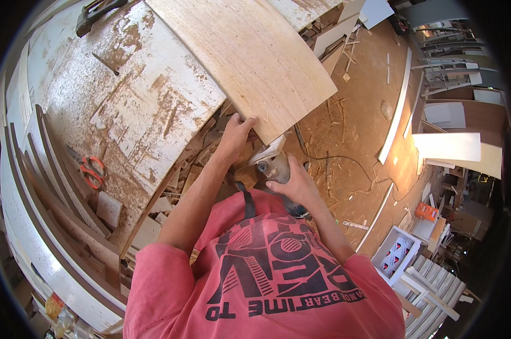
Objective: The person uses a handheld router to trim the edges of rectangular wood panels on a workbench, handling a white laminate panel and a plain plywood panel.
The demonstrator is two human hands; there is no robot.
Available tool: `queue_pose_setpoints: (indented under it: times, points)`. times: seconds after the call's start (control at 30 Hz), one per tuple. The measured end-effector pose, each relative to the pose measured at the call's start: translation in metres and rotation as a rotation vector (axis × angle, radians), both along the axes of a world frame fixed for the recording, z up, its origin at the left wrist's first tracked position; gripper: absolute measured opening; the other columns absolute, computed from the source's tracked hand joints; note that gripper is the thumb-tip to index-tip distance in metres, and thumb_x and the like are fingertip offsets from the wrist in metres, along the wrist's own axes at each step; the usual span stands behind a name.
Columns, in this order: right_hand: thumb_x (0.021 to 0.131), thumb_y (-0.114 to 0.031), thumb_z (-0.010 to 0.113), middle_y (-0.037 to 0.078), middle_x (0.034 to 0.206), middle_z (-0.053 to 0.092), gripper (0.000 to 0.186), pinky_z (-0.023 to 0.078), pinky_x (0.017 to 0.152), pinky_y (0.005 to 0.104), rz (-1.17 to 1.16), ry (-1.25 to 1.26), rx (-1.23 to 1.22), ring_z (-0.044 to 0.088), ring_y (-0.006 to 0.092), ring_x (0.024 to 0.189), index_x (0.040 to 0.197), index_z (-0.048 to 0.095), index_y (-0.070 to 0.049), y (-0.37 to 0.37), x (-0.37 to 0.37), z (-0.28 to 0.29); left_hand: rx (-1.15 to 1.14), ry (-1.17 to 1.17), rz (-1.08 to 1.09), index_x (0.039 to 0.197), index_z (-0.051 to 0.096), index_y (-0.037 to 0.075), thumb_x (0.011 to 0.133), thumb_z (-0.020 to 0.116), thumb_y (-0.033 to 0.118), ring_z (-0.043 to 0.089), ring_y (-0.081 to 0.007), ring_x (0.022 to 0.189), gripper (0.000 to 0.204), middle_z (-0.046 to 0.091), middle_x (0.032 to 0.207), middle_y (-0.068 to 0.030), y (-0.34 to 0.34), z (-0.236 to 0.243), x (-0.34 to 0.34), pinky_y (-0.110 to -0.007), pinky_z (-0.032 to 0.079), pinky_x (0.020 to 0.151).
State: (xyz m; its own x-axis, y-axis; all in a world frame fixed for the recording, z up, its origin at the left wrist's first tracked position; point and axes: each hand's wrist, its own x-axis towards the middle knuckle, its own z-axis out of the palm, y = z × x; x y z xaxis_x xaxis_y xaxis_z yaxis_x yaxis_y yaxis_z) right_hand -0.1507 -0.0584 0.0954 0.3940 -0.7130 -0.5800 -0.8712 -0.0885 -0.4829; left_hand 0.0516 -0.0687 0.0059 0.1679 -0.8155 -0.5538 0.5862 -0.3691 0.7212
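A pale plywood board (251,56) lies on the white, dust-smeared worktable (125,101), its near end overhanging the edge. My left hand (237,137) pinches the board's near left edge. My right hand (292,178) grips a grey, dusty power tool (272,165) just below the board's near corner; its flat base is at or very close to the board's edge, and I cannot tell whether they touch.
Orange-handled scissors (92,172), a black tool (91,20) and long strips (60,186) lie on the table. A cord (346,159), offcuts and long white strips (394,107) lie on the brown floor (346,130). Stacked panels and a white box (395,254) stand right.
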Motion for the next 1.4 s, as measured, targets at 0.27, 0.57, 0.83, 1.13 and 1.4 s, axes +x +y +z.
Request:
queue_pose_setpoints:
  times: [0.27, 0.57, 0.83, 1.13, 1.4]
  points:
    - [0.067, -0.050, 0.076, 0.033, 0.132, 0.046, 0.104, 0.042, 0.100, 0.0463, 0.076, 0.039, -0.033, 0.050, 0.0441, 0.121, 0.143, 0.029, 0.003, -0.009, -0.009, -0.009, 0.030, -0.067, 0.009, 0.114, 0.058, -0.005, 0.088, 0.064, 0.024, 0.059, -0.0170, 0.096, 0.039, 0.064, 0.106, -0.0103, -0.001, 0.002, 0.002, -0.030, 0.045, 0.087]
    - [0.067, -0.051, 0.075, 0.033, 0.129, 0.050, 0.100, 0.043, 0.098, 0.0464, 0.096, 0.154, 0.007, 0.052, 0.0448, 0.119, 0.141, 0.033, 0.002, -0.010, -0.006, -0.032, 0.071, -0.094, -0.023, 0.115, 0.058, -0.007, 0.089, 0.064, 0.026, 0.059, -0.0177, 0.097, 0.042, 0.063, 0.108, -0.0113, 0.000, 0.016, 0.005, -0.031, 0.044, 0.089]
    - [0.068, -0.051, 0.075, 0.032, 0.123, 0.055, 0.095, 0.044, 0.096, 0.0458, -0.037, -0.011, 0.125, 0.054, 0.0436, 0.117, 0.139, 0.036, -0.001, -0.021, -0.055, -0.069, 0.083, -0.117, 0.127, 0.111, 0.052, -0.004, 0.089, 0.064, 0.041, 0.054, -0.0173, 0.078, 0.051, 0.049, 0.084, -0.0037, -0.010, 0.016, 0.024, -0.032, 0.049, 0.076]
    - [0.073, -0.038, 0.078, 0.021, 0.114, 0.061, 0.073, 0.047, 0.090, 0.0405, -0.337, -0.222, 0.098, 0.060, 0.0313, 0.106, 0.124, 0.044, 0.001, -0.091, -0.132, -0.069, 0.165, -0.182, 0.125, 0.136, 0.040, -0.003, 0.089, 0.058, 0.049, 0.052, -0.0266, 0.119, 0.072, 0.051, 0.129, -0.0207, -0.045, 0.086, 0.018, -0.046, 0.047, 0.092]
    - [0.074, -0.033, 0.077, 0.021, 0.119, 0.060, 0.075, 0.047, 0.089, 0.0399, -0.222, -0.254, 0.167, 0.060, 0.0304, 0.108, 0.132, 0.042, 0.001, -0.221, -0.202, -0.115, -0.135, 0.026, 0.543, 0.129, 0.045, -0.004, 0.091, 0.058, 0.019, 0.060, -0.0223, 0.106, 0.047, 0.058, 0.118, -0.0164, -0.076, 0.121, -0.029, -0.037, 0.051, 0.088]
